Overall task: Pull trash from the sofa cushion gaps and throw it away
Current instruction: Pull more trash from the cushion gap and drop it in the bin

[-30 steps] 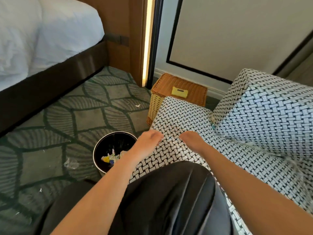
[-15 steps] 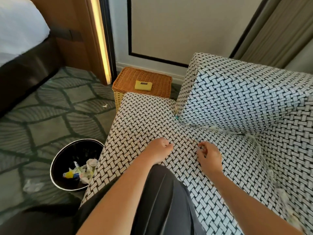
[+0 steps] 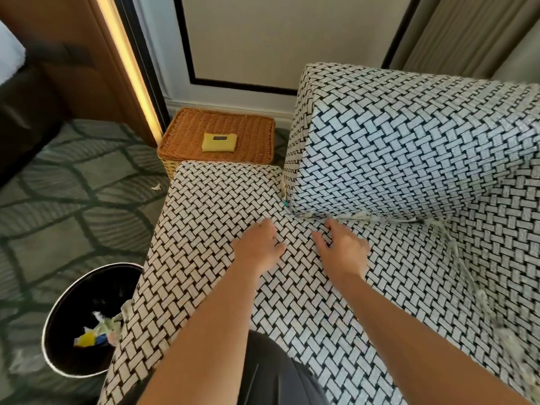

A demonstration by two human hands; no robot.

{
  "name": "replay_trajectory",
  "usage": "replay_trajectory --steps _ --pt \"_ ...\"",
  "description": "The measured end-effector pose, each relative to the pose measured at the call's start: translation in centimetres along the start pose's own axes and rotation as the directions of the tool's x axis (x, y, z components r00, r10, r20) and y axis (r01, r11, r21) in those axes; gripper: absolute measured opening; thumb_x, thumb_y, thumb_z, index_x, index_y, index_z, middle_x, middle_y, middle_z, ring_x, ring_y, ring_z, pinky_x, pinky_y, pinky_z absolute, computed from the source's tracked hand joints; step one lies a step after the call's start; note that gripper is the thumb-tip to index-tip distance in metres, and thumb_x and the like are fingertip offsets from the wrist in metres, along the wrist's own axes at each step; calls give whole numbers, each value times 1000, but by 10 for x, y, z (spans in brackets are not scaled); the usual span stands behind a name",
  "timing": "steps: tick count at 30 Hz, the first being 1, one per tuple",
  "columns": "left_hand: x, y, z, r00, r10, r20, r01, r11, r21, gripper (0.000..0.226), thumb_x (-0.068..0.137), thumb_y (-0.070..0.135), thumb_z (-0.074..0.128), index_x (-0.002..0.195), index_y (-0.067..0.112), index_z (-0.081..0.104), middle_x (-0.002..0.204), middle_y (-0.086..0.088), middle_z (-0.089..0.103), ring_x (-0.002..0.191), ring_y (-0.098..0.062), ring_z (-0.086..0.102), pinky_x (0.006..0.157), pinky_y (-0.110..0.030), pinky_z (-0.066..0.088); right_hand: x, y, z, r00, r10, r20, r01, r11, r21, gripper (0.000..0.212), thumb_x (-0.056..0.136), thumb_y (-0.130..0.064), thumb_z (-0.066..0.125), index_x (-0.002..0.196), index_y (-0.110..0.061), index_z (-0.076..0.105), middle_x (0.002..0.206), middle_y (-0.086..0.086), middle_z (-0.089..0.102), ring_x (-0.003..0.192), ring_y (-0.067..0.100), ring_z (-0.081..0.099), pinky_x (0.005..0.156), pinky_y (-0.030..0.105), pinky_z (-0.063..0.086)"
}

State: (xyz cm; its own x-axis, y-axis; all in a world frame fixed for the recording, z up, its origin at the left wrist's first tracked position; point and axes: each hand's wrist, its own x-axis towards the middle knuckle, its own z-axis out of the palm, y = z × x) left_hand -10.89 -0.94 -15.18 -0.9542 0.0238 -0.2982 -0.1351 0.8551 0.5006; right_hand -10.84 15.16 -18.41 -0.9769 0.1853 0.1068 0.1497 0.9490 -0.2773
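Patterned green carpet (image 3: 73,206) runs up to a sofa in black-and-white woven cloth, with a wicker basket (image 3: 242,127) by the wall carrying a yellow pouch (image 3: 219,141). The trash sits where the seat cushion (image 3: 219,206) meets the back cushion (image 3: 409,147): pale shreds (image 3: 361,219) wedged along the seam and a small teal bit (image 3: 285,203) at the corner. It looks light, limp and easily torn, so a pinch low at the seam should serve better than tugging a loose end. The left hand (image 3: 258,247) and right hand (image 3: 343,249) lie on the seat holding nothing, the right fingers (image 3: 339,232) loosely spread just short of the shreds. A black bin (image 3: 73,293) on the floor beside the sofa holds wrappers (image 3: 96,331)
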Motion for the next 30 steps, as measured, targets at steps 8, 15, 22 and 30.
replay_trajectory --steps 8,15,22,30 --pt "44 5 23 931 -3 -364 -98 961 -258 26 90 21 56 115 16 55 92 1 63 82 -14 59 96 -41 41 26 -30 5 971 238 41 -229 961 -157 58 88 -65 31 112 -20 58 51 -6 39 54 10 43 72 31 20" --pt "69 13 25 926 15 -376 -47 996 -76 45 91 32 52 134 24 43 107 3 59 100 -17 56 96 -40 35 38 -35 11 968 234 89 -216 960 -176 46 87 -61 33 77 -19 48 53 -5 36 48 7 29 76 31 29" --pt "77 18 22 932 -34 -360 -1 995 -98 37 91 34 51 127 27 51 107 5 61 102 -15 55 95 -37 29 50 -38 17 956 273 108 -262 960 -103 42 87 -55 41 77 -18 59 55 -5 50 53 11 43 81 32 29" --pt "84 20 22 914 -77 -398 1 982 -188 18 93 23 48 106 22 61 82 4 61 82 -18 56 83 -31 26 53 -38 22 965 250 84 -249 968 -24 31 89 -43 45 72 -21 59 54 -6 51 51 10 48 86 32 32"
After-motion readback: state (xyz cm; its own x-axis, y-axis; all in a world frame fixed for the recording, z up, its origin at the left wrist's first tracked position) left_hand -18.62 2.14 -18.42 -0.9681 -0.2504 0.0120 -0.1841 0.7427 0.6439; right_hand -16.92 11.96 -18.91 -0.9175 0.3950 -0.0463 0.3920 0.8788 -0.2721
